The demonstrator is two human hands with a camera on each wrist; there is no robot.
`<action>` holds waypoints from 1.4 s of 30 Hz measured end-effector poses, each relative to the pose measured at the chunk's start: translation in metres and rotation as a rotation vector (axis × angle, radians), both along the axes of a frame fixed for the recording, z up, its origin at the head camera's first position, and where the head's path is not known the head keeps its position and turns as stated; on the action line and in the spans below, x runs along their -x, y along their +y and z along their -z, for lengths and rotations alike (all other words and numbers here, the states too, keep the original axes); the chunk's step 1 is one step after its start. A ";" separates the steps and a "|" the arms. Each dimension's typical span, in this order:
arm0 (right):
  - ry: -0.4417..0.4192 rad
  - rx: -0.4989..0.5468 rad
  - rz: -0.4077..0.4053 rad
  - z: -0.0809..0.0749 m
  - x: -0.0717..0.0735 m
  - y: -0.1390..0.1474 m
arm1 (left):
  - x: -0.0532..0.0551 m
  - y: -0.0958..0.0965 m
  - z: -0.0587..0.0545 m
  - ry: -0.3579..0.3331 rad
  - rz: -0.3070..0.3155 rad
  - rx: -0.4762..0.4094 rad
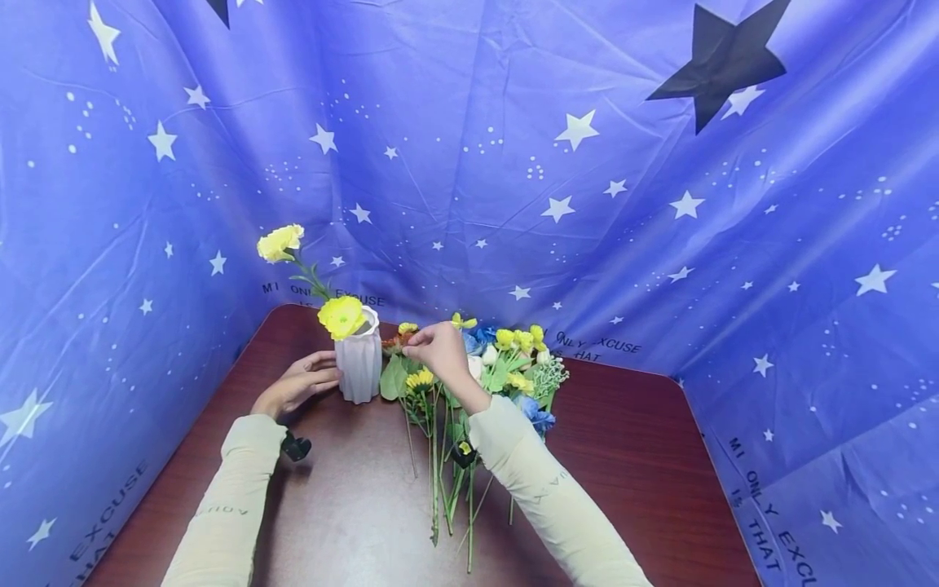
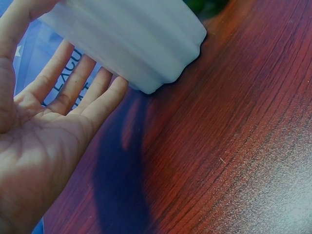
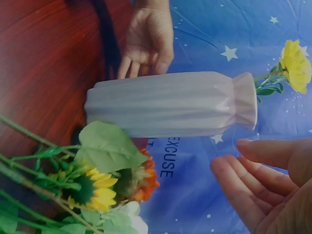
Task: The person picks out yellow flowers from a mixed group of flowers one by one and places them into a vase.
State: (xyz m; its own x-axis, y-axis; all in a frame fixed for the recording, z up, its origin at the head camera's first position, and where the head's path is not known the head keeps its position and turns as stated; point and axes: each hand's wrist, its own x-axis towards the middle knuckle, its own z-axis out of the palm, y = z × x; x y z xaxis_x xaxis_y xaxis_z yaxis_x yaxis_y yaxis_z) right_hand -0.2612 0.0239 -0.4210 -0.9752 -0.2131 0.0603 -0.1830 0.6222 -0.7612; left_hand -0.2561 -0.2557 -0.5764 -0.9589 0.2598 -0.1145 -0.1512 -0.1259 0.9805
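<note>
A pale ribbed vase [image 1: 358, 368] stands upright on the table, two yellow flowers in its mouth. One yellow flower [image 1: 281, 243] leans out high to the left; the other yellow flower [image 1: 341, 316] sits low over the rim. My left hand [image 1: 297, 383] is at the vase's left side, its extended fingers [image 2: 100, 83] touching the wall near the base. To the vase's right, my right hand [image 1: 443, 357] hovers over the flower pile. In the right wrist view its thumb [image 3: 265, 152] and fingers are loosely bent close to the vase mouth, with nothing between them.
Beside the vase lies a pile of loose flowers: a sunflower [image 3: 95, 190], an orange flower [image 3: 147, 178], blue flowers [image 1: 541, 417] and several yellow ones. Their stems [image 1: 434, 497] point toward the front of the brown table [image 1: 623, 497]. A blue star-print cloth [image 1: 455, 163] surrounds the table.
</note>
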 end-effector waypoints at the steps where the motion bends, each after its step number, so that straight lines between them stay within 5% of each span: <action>1: 0.000 -0.033 0.002 0.001 -0.001 0.002 | 0.000 0.000 0.000 -0.004 -0.003 -0.001; 6: -0.024 -0.160 -0.004 0.009 -0.009 0.010 | 0.000 -0.001 0.000 -0.014 -0.007 0.005; 18: -0.115 -0.284 -0.027 0.044 -0.027 0.021 | 0.000 -0.003 -0.002 0.004 -0.006 0.002; 25: -0.077 -0.419 -0.016 0.074 -0.038 0.024 | 0.000 -0.002 -0.002 -0.009 -0.003 0.030; 42: -0.104 -0.496 0.016 0.109 -0.048 0.030 | -0.004 0.001 -0.004 -0.008 0.004 0.029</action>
